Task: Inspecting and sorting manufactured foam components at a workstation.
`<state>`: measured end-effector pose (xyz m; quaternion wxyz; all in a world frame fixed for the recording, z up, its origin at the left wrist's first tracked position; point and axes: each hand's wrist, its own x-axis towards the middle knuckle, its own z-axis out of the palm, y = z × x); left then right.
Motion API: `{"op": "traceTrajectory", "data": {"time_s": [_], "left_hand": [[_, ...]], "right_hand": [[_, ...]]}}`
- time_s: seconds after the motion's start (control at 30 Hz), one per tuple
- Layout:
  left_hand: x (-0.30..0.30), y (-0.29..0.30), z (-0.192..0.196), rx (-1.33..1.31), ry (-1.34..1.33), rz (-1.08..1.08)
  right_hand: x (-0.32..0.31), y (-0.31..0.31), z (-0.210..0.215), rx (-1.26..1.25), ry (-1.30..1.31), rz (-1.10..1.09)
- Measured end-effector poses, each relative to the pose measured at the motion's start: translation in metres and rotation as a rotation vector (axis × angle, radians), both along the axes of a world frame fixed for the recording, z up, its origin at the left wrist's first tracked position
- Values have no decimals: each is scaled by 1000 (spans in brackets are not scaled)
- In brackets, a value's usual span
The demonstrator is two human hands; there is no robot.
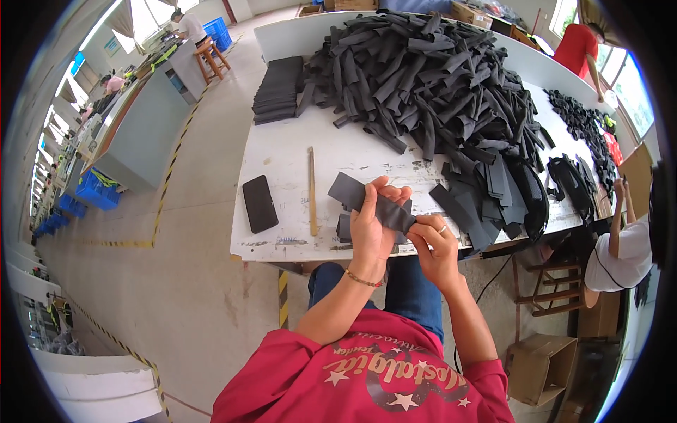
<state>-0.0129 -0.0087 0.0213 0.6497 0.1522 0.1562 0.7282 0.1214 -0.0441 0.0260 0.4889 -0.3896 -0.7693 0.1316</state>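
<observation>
White worktable (285,158), left hand (371,236) closed on a dark strip (393,215) above the near edge, right hand (437,252) pinching its right end, phone (260,204) and tan stick (312,197) lying to left, neat stack (277,88) and loose heap (423,77) of dark pieces beyond, person in red (577,51) far right.

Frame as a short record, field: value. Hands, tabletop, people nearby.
Left hand: holds a dark grey strip
Right hand: grips the same strip's right end
Table: white, scuffed
Far side: large heap of dark strips, with a neat stack of dark pieces to its left
Near left: black smartphone, flat wooden stick
Co-workers: person in red, upper right; person in white, right
</observation>
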Motion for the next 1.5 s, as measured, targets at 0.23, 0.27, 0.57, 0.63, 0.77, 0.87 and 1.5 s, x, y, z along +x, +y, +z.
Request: {"op": "traceTrajectory", "data": {"time_s": [0.23, 0.27, 0.57, 0.63, 0.77, 0.87, 1.5], "left_hand": [[-16, 2, 9, 22, 136, 88], [-16, 4, 9, 23, 141, 79], [-34, 9, 8, -41, 213, 145], [-33, 13, 5, -50, 157, 140], [-29, 27, -6, -49, 84, 200], [-34, 32, -13, -89, 35, 139], [-70, 13, -28, -194, 385, 8]], "right_hand": [[-4, 1, -8, -532, 524, -29], [-8, 3, -8, -529, 531, -37], [-23, 21, 6, -158, 302, -174], [-24, 20, 7, -85, 207, -184], [-28, 15, -16, -390, 416, -153], [-31, 13, -16, -559, 490, -52], [19, 23, -20, -140, 177, -83]]}}
